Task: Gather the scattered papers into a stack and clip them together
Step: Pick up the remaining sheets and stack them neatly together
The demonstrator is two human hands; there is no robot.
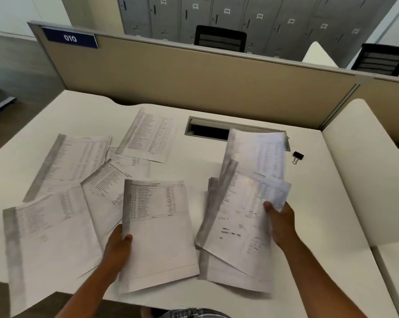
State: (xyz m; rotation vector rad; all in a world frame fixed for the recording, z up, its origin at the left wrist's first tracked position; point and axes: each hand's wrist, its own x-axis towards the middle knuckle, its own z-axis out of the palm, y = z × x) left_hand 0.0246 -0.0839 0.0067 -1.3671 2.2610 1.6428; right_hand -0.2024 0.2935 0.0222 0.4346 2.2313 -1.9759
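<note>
Head view, inspected left to right. On the white desk (216,171) beyond my left fingers I count five loose printed sheets (72,157), overlapping. My left hand (117,246) grips one sheet (158,232) at its left edge, thumb on top, fingers curled beneath. My right hand (282,222) pinches a fanned bundle (244,203); its sheet count I cannot tell through blur. One black binder clip (298,156) lies beyond my right fingertips, untouched.

Beyond the hands we see a cable tray slot (208,130), beige partition (193,81) with 010 sign (70,38), grey lockers (216,14), two black chairs (220,39).
</note>
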